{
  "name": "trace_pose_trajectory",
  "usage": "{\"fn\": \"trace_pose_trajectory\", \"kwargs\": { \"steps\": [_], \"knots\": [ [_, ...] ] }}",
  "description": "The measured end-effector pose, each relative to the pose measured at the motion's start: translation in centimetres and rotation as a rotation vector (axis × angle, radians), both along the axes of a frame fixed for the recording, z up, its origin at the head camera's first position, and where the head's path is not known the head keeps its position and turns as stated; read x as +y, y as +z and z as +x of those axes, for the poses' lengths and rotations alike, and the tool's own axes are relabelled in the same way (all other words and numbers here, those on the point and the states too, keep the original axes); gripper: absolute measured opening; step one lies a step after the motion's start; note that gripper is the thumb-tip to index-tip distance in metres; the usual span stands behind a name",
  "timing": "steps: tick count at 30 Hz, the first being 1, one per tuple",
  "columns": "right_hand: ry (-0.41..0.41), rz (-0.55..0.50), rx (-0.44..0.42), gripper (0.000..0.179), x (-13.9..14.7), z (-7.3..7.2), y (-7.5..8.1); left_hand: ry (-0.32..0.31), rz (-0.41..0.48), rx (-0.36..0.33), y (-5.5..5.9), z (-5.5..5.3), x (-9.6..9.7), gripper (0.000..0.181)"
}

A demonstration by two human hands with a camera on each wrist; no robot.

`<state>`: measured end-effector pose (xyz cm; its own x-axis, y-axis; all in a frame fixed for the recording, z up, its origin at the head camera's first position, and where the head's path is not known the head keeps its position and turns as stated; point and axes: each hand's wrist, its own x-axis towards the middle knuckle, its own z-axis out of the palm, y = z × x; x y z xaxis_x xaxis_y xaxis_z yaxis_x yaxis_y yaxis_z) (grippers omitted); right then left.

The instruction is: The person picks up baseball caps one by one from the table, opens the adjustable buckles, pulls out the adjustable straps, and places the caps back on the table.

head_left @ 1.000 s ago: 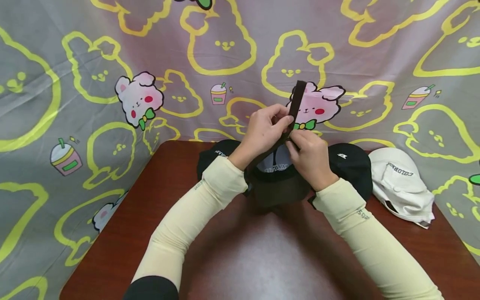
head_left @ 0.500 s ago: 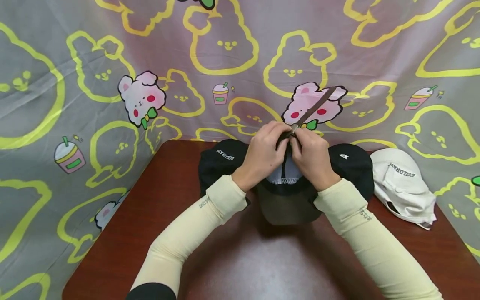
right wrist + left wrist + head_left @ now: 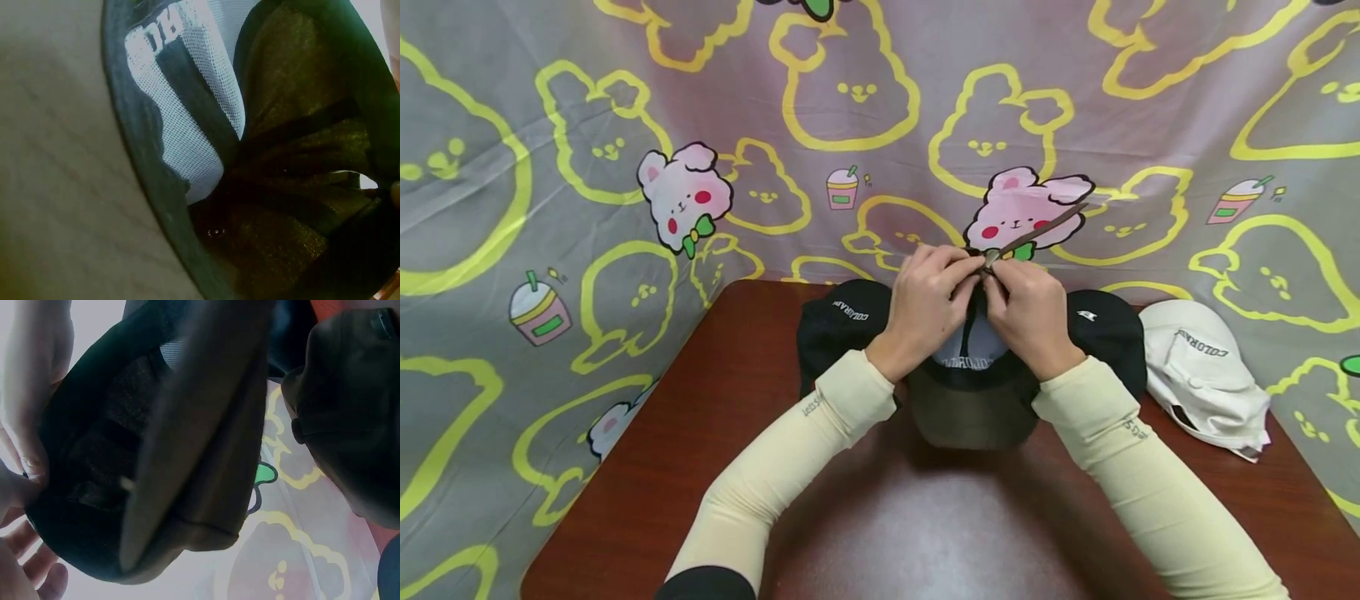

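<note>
Between both hands hangs a dark brown baseball cap [image 3: 977, 417], its brim toward me and its opening facing up. Pale mesh lining [image 3: 187, 112] shows inside it in the right wrist view. At the cap's back, my left hand [image 3: 928, 304] pinches the adjusting strap beside a small metal buckle [image 3: 991, 257]. My right hand [image 3: 1032, 315] pinches the strap on the buckle's other side, thumb and forefinger close to the left fingertips. A loose strap end [image 3: 1047, 228] sticks out up and right past the buckle. Fingers partly cover the buckle, so how the strap runs through it is unclear.
Behind the hands, a black cap [image 3: 842, 325] lies on the left and another black cap [image 3: 1105, 342] on the right. A white cap [image 3: 1202, 367] sits farther right on the reddish-brown table [image 3: 700, 392]. A patterned cloth [image 3: 865, 75] hangs behind the table.
The strap end has swung from nearly upright to leaning low rightward. Both hands have drawn together at the buckle, which has come into view. The cap's brim has shifted toward me.
</note>
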<state>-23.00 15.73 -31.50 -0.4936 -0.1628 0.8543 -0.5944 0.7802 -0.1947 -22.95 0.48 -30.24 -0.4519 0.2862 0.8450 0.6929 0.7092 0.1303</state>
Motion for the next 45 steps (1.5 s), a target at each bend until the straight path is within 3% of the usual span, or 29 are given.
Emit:
{"fn": "trace_pose_trajectory", "kwargs": {
  "steps": [13,17,23,31,35,45],
  "knots": [
    [-0.068,-0.121,-0.079,0.031,0.1,-1.0,0.0,0.058,-0.018,0.062,-1.3,-0.6,-0.4,0.016],
    [-0.076,-0.112,-0.103,0.032,0.3,-0.8,0.1,0.074,-0.012,0.051,-1.5,-0.5,-0.3,0.017],
    [-0.072,-0.088,-0.077,0.03,0.3,-0.4,0.2,0.099,-0.001,0.023,-1.3,-0.3,0.2,0.019],
    [-0.039,-0.05,-0.032,0.03,-0.1,0.2,0.5,0.12,0.007,0.059,-0.5,0.1,0.7,0.021],
    [-0.046,-0.046,-0.037,0.03,-0.1,0.2,0.5,0.131,0.003,0.075,-0.4,0.1,1.1,0.02],
    [-0.04,-0.026,-0.067,0.025,0.0,0.0,0.0,0.15,-0.011,0.039,-0.7,0.0,1.0,0.019]
  ]
}}
